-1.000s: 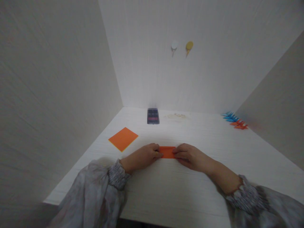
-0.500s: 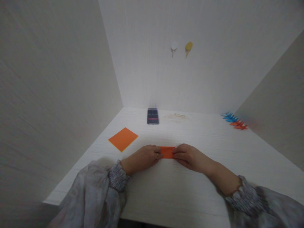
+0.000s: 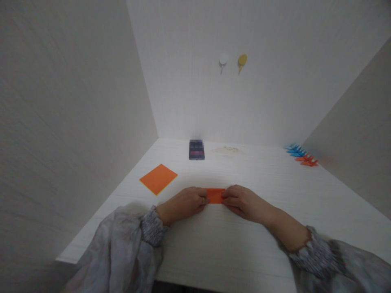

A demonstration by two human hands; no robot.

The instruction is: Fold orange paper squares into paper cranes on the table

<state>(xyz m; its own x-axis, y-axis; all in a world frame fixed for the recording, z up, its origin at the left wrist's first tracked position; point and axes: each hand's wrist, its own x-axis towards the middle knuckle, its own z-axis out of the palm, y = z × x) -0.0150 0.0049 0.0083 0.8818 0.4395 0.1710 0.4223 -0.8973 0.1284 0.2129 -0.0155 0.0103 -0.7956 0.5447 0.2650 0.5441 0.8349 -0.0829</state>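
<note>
A folded strip of orange paper (image 3: 215,196) lies on the white table in front of me. At its left end my left hand (image 3: 193,200) is closed, fingers pressed on the paper, with a ring showing on one finger. My right hand (image 3: 240,200) pinches the opposite end. Both ends of the strip are hidden under my fingers, and only its middle shows. To the left of my left hand rests a stack or sheet of square orange paper (image 3: 158,179) with a thin yellow edge, touched by neither hand.
A dark phone-like object (image 3: 196,149), blurred, sits at the back of the table (image 3: 259,171). Blue folded paper figures (image 3: 295,150) and orange ones (image 3: 308,160) line the back right corner. A white hook (image 3: 223,60) and a yellow hook (image 3: 242,60) hang on the wall.
</note>
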